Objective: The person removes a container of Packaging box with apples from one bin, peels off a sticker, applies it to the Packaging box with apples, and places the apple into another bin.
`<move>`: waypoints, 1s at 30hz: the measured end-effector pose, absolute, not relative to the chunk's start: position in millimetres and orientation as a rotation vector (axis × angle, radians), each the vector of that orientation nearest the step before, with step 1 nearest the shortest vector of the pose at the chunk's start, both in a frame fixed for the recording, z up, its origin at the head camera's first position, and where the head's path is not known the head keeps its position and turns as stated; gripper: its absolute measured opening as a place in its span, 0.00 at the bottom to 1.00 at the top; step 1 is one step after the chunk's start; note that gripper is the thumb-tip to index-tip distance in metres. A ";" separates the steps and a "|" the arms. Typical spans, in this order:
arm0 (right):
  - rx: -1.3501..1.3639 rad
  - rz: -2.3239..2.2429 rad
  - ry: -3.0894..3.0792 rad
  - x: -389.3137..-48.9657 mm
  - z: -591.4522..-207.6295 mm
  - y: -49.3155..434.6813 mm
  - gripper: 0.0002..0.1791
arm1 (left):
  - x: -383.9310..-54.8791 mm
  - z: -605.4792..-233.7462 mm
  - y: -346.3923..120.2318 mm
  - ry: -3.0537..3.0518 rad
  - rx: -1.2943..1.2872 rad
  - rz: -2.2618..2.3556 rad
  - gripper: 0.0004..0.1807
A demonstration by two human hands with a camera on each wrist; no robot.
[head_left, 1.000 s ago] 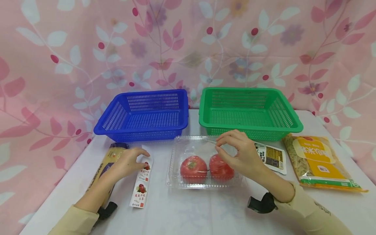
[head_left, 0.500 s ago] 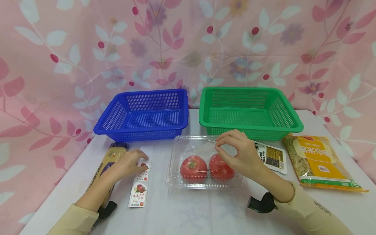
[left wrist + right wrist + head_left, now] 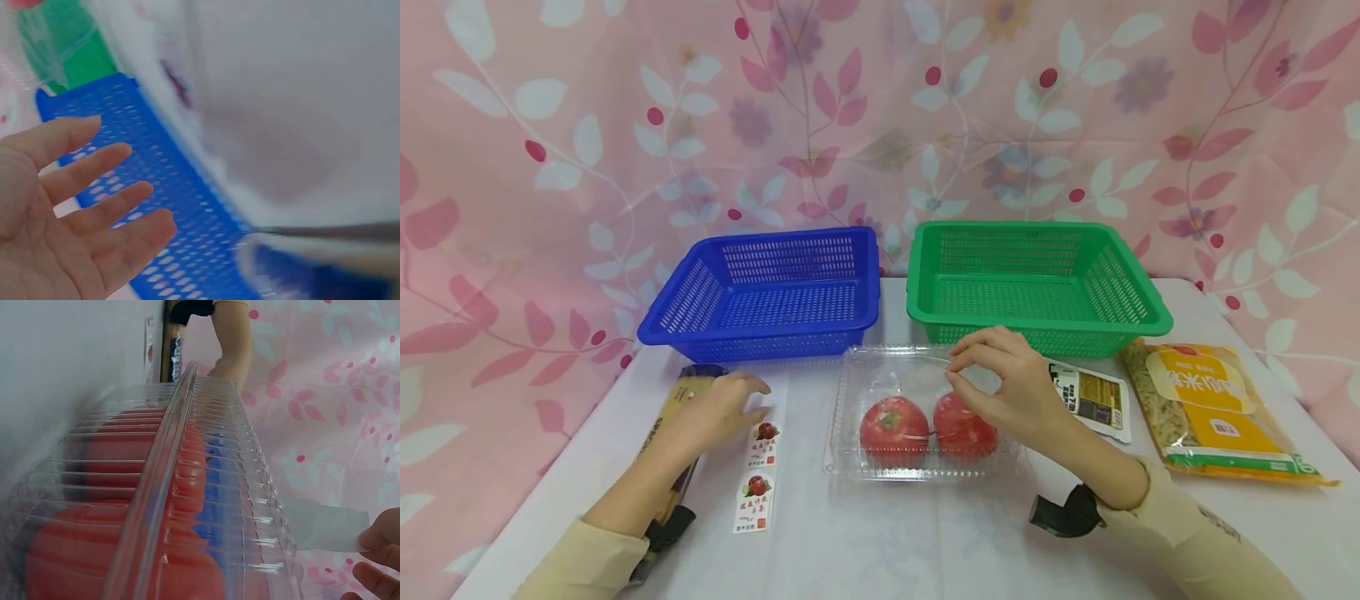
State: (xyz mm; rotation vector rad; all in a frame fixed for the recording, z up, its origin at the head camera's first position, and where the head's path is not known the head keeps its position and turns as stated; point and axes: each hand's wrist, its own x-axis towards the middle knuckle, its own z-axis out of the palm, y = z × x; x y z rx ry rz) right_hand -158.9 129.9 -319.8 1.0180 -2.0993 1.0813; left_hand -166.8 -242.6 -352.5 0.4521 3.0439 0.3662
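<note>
My right hand point(image 3: 1003, 387) pinches a whitish label point(image 3: 328, 528) between thumb and fingertips, above a clear plastic clamshell box point(image 3: 917, 471). Inside the box are two red round fruits point(image 3: 893, 432). In the right wrist view the label reaches out toward the ribbed lid; whether it touches is unclear. My left hand point(image 3: 722, 408) hovers over a strip of fruit-printed stickers point(image 3: 754, 500), its fingers relaxed and apart with nothing between them. The left wrist view shows that palm and its fingers point(image 3: 106, 206) held loosely. Beneath the left hand lies a spaghetti pack point(image 3: 688, 387).
A blue basket point(image 3: 775, 340) and a green basket point(image 3: 1037, 325) stand at the back. To the right lie a white-and-black pouch point(image 3: 1093, 400) and a yellow bag of dry food point(image 3: 1221, 408). A floral curtain point(image 3: 880, 108) hangs behind.
My left hand has shifted slightly up and left off the sticker strip. The strip has slid a little and lies straighter. My right hand has hardly moved.
</note>
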 end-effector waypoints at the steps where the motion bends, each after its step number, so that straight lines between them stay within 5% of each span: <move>1: 1.020 1.077 -2.096 -159.0 -319.5 129.6 0.02 | -166.5 -349.0 -240.7 3.071 0.463 0.382 0.14; 11: 1.030 1.023 -2.061 -161.8 -316.0 126.9 0.06 | -146.8 -304.6 -198.0 3.158 0.465 0.283 0.17; 22: 1.031 0.942 -2.073 -158.9 -314.4 124.2 0.06 | -152.2 -281.6 -132.5 3.187 1.147 0.319 0.11; 30: 1.041 0.881 -2.076 -158.4 -312.9 121.4 0.05 | -160.5 -282.7 -104.0 3.171 1.317 0.291 0.11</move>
